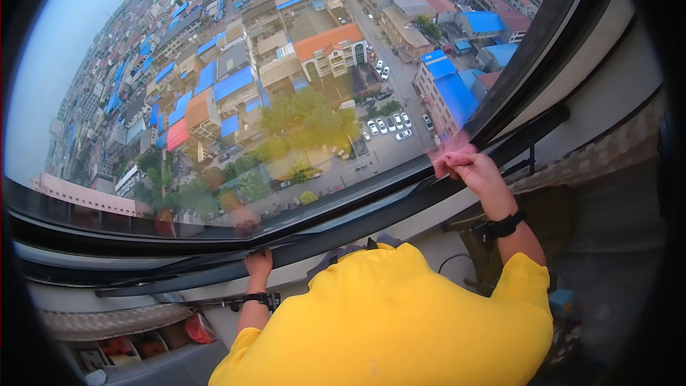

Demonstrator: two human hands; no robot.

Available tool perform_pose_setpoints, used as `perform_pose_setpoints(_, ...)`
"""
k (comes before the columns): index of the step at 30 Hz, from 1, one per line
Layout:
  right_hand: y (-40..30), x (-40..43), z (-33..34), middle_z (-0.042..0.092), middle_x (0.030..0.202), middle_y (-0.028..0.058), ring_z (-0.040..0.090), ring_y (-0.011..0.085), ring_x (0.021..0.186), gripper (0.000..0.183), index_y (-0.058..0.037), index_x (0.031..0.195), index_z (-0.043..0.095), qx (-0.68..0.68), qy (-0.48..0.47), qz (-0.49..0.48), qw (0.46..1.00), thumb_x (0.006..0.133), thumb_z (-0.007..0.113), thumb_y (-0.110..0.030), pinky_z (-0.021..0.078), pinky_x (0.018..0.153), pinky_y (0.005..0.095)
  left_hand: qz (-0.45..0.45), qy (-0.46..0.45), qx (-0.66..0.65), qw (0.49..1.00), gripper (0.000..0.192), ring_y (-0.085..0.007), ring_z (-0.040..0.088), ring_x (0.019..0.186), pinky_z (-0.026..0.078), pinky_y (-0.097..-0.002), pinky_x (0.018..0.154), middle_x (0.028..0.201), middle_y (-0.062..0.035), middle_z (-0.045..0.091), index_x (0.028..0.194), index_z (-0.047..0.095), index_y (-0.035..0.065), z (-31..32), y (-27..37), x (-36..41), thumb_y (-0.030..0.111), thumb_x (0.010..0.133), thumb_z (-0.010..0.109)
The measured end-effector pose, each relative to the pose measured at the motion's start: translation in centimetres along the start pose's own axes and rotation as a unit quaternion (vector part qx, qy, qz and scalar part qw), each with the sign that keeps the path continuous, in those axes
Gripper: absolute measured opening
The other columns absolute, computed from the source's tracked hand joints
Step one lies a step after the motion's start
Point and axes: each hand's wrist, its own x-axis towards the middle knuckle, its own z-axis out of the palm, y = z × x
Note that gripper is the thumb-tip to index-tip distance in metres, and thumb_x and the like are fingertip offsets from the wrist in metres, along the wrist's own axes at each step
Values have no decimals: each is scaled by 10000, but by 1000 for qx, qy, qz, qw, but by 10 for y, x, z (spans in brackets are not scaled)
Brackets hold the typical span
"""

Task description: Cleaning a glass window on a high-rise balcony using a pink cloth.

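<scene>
A large window pane (321, 118) fills the upper part of the head view, with a town far below it. My right hand (465, 167), at the pane's lower right corner, is closed around a crumpled pink cloth (453, 156) near the dark frame. Its outer edge looks blurred. My left hand (259, 264) rests with curled fingers on the dark rail (300, 246) along the window's bottom. Both wrists wear black straps with small devices.
Curtains hang at the lower left (118, 321) and right (589, 163). An open shelf unit (139, 348) with a red bag (199, 328) stands lower left. A small blue box (561, 301) lies lower right, below a brown chair-like object (541, 214).
</scene>
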Motion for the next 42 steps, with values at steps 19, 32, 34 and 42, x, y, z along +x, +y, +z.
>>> perform_pose_setpoints(19,235,38,166,245,1490,267,181,432,1400,413,-14,1375,385,-498,293,-511,637,967,434,-56,200,1130,412,353,-231,-192,886,580,-415,617,928,487,-476,807,977,-252,645,1123,570,17,-45,12,31,531,855,543)
perform_pose_setpoints(32,295,50,265,456,1404,-91,381,130,1316,402,-295,1223,601,-668,-122,-623,387,833,550,-214,203,1142,359,384,-153,-215,885,524,-402,627,860,501,-471,771,931,-220,640,1084,576,51,-24,7,29,510,831,585)
perform_pose_setpoints(34,297,63,247,425,1427,-92,342,127,1343,425,-314,1259,568,-689,-91,-635,337,843,537,-234,163,1157,356,390,-82,-181,899,525,-383,637,852,506,-461,764,946,-207,649,1070,596,60,-21,7,26,522,821,593)
perform_pose_setpoints(42,206,43,130,482,1342,-150,377,68,1302,329,-351,1170,576,-792,37,-517,322,846,527,-326,159,1139,383,209,-148,-113,960,596,-384,604,996,435,-512,871,1013,-190,669,1142,630,76,-52,17,4,583,869,478)
